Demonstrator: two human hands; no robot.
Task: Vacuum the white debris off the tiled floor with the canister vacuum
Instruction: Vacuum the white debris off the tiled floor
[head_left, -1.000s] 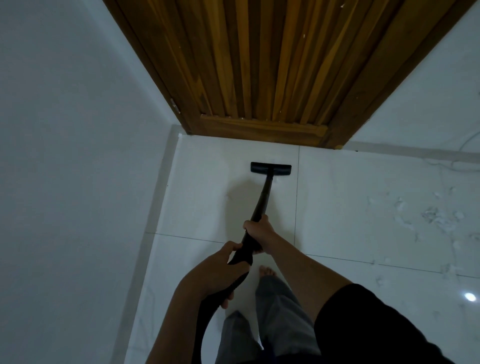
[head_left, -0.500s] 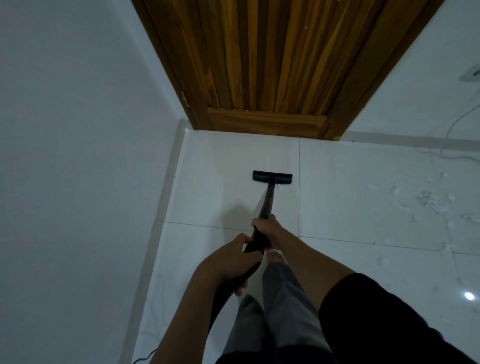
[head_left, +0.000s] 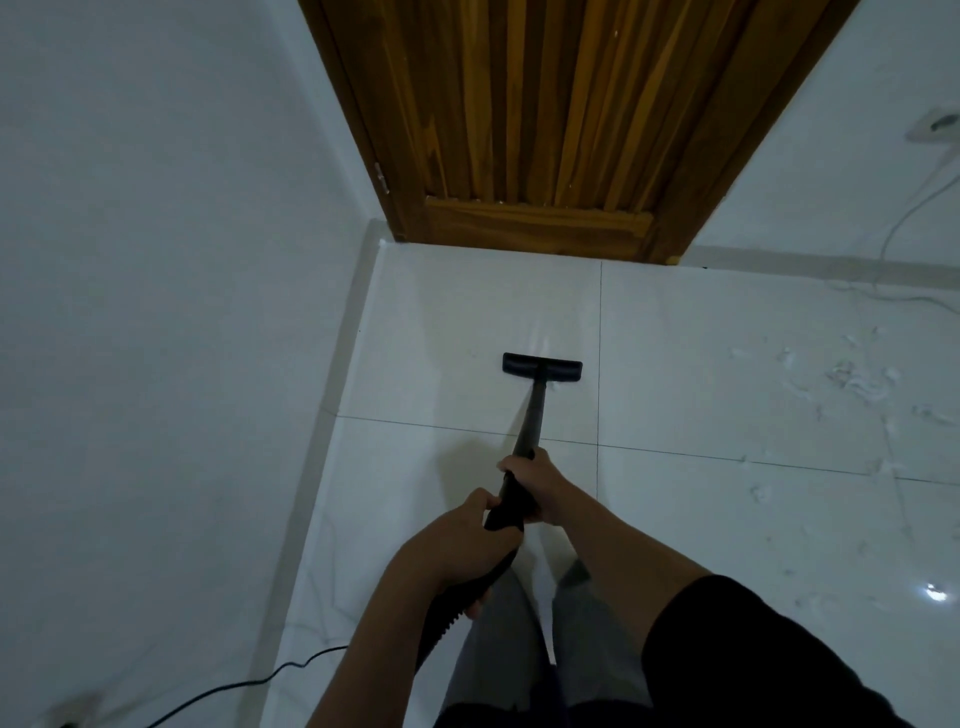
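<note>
I hold a black vacuum wand (head_left: 531, 415) with both hands. My right hand (head_left: 532, 480) grips the wand higher up, near the tube. My left hand (head_left: 457, 551) grips the curved handle where the ribbed hose (head_left: 441, 618) begins. The flat black nozzle (head_left: 542, 366) rests on the white tiled floor (head_left: 467, 322), some way short of the door. White debris (head_left: 857, 382) lies scattered on the tiles at the right, well apart from the nozzle. The canister is out of view.
A wooden door (head_left: 550, 130) stands closed straight ahead. A white wall (head_left: 156, 260) runs along the left. A black power cord (head_left: 249, 680) trails at the lower left. A white cable (head_left: 904, 218) hangs from a wall socket (head_left: 935, 127) at the right. My grey-trousered legs (head_left: 519, 649) are below.
The nozzle has been drawn back from the door threshold toward me. The view has pulled back, so a black cord at lower left and a socket at right now show.
</note>
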